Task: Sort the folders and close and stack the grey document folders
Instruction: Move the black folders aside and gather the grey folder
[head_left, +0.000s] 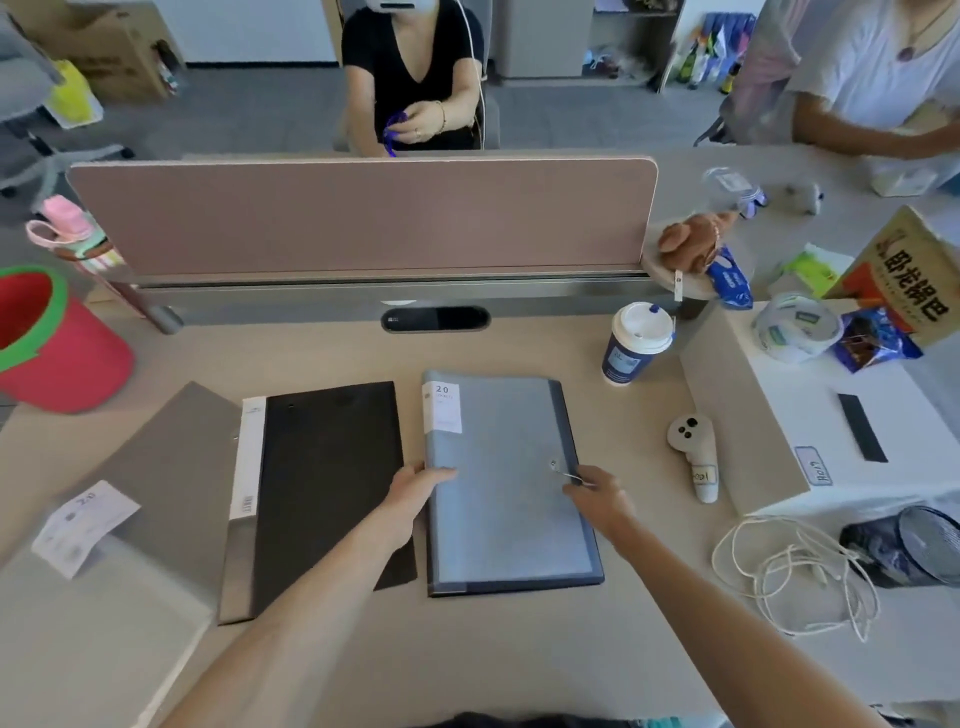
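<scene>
A grey-blue document folder (498, 467) with a dark spine on its right and a white "20" label lies flat in the middle of the desk. My left hand (415, 493) grips its left edge. My right hand (597, 493) pinches the thin elastic cord at the folder's right edge. Left of it lies a black folder (327, 483) with a white label strip. Further left, a grey folder (171, 467) lies at an angle with a white label (85, 527) on it, and a pale folder (93, 634) sits at the near left corner.
A lidded paper cup (636, 343) stands behind the folder on the right. A white controller (696, 452), a coiled white cord (795, 577) and a white box (841, 415) are at the right. A red bucket (57, 343) is at the left. A pink divider (363, 218) closes the back; people sit beyond.
</scene>
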